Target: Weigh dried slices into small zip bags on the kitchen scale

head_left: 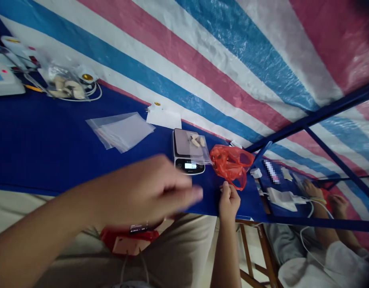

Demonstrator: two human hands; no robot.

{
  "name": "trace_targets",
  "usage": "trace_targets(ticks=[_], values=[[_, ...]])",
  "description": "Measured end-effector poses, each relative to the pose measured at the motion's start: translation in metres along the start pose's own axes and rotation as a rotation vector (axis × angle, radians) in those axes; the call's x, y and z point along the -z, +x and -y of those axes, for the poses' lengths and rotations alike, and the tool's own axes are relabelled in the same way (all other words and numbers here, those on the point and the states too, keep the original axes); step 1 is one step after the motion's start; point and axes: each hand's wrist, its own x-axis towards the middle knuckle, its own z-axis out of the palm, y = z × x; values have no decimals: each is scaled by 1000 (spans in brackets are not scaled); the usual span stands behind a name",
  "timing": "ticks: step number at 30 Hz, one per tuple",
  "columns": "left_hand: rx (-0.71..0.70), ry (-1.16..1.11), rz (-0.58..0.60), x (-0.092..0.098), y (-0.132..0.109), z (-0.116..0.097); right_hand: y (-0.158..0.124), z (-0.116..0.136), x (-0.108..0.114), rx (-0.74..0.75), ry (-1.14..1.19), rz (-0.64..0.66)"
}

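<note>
My left hand [154,192] is over the front of the blue table, smeared by motion. Its thumb points right, just below a digital scale [186,144]; its other fingers are too blurred to read. Lying partly on the scale's plate is a clear zip bag [202,154] with pale, curved pieces [197,140] inside. The display is lit, its figures unclear. To the right of the scale sits a crumpled red plastic bag [232,160]. My right hand [229,202] is closed at its lower edge, fingers curled against a loop of the bag.
Flat clear zip bags [124,130] lie left of the scale, near a white paper [164,118]. A filled clear bag [67,86] and cables lie farther left. Blue frame bars [316,224] stand at right; beyond them a co-worker's hands [318,192] are at another table.
</note>
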Motion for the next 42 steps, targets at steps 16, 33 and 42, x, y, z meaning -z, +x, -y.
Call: trace_targets(ticks=[16, 33, 42], values=[[-238, 260, -442, -67, 100, 162, -3, 12, -4, -97, 220, 112], [118, -140, -699, -66, 108, 191, -1, 105, -59, -575, 807, 402], [153, -159, -670, -66, 110, 190, 36, 137, -80, -548, 771, 369]])
